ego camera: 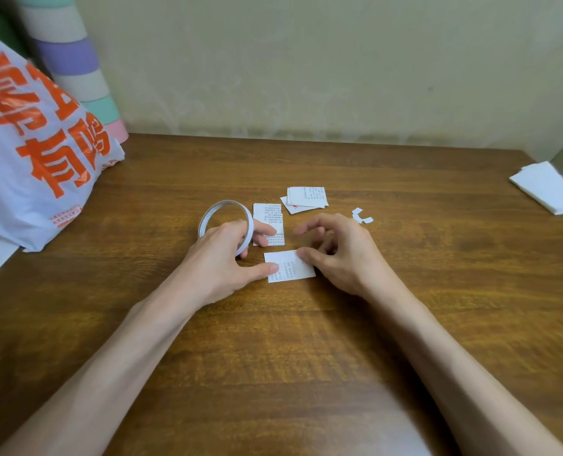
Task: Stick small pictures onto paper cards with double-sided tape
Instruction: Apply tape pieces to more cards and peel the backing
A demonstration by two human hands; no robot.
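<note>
In the head view the job looks partway done: the left hand (222,255) grips the tape roll (225,222) and thumb-pins a paper card (290,266) to the desk (306,340), the right hand (336,248) has loosely curled fingers (309,227) holding nothing, its thumb touching that card, backing scraps (360,217) lie near, stacked cards (306,199) wait, and the plastic bag (36,153) hides its contents.

Card (291,271) print unreadably small; left hand (219,261) covers part of tape roll (227,203).

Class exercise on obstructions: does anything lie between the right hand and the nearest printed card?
Nothing visible: the right hand touches the printed card at its right edge; the left hand, gripping the tape roll, touches its left edge.
</note>
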